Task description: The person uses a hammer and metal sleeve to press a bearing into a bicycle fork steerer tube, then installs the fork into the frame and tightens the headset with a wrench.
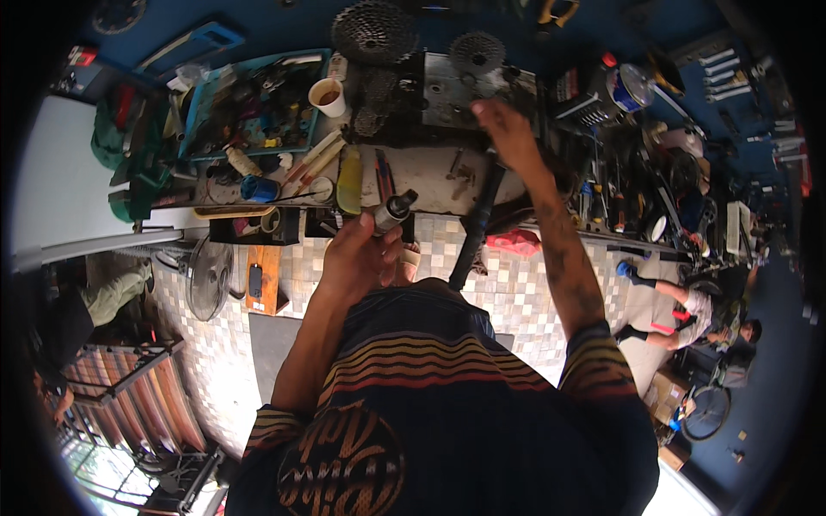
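Note:
My left hand (358,260) is closed around a silver cylindrical metal part (392,215) with a dark, notched end, held up in front of my body near the bench's front edge. My right hand (509,138) reaches across the bench with its fingers stretched out, seemingly holding nothing; some fingers are hidden. It hovers over the right side of a grey metal plate (439,95). A bicycle cassette (477,53) lies at the plate's back edge. Below my right hand, a dark bar (478,225) runs down past the bench edge.
A teal tray (196,112) full of small parts lies on the left, with a paper cup (327,97) beside it. A yellow-green bottle (349,179) lies near the bench edge. A larger cassette (375,33) is behind. Other people (688,311) are at the far right and left.

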The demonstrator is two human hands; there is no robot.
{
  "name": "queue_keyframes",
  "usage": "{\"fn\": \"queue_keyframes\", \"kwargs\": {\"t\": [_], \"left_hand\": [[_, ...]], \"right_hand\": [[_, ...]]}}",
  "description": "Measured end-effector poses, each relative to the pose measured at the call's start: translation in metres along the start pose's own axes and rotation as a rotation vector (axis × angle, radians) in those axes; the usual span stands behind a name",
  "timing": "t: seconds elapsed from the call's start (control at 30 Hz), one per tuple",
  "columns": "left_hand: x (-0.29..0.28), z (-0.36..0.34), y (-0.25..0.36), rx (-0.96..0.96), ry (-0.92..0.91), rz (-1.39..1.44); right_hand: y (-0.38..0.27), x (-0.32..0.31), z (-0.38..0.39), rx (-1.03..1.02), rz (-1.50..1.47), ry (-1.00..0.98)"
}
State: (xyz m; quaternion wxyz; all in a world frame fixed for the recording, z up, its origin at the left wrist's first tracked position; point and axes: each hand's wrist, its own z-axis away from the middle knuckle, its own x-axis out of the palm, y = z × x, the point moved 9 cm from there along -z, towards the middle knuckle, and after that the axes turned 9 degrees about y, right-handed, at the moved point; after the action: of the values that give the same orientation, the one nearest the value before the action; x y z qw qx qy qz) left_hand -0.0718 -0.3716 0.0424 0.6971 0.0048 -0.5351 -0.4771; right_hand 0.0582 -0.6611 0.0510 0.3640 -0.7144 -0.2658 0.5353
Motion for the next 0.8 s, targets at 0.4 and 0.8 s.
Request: {"fn": "queue_keyframes", "kwargs": {"t": [0.4, 0.8], "left_hand": [[-0.033, 0.05, 0.061, 0.245, 0.154, -0.01], [-0.006, 0.05, 0.11, 0.532, 0.425, -0.601]], "right_hand": [[0.146, 0.065, -0.098, -0.152, 0.604, -0.053], [-0.117, 0.063, 0.064, -0.105, -0.745, -0.337]]}}
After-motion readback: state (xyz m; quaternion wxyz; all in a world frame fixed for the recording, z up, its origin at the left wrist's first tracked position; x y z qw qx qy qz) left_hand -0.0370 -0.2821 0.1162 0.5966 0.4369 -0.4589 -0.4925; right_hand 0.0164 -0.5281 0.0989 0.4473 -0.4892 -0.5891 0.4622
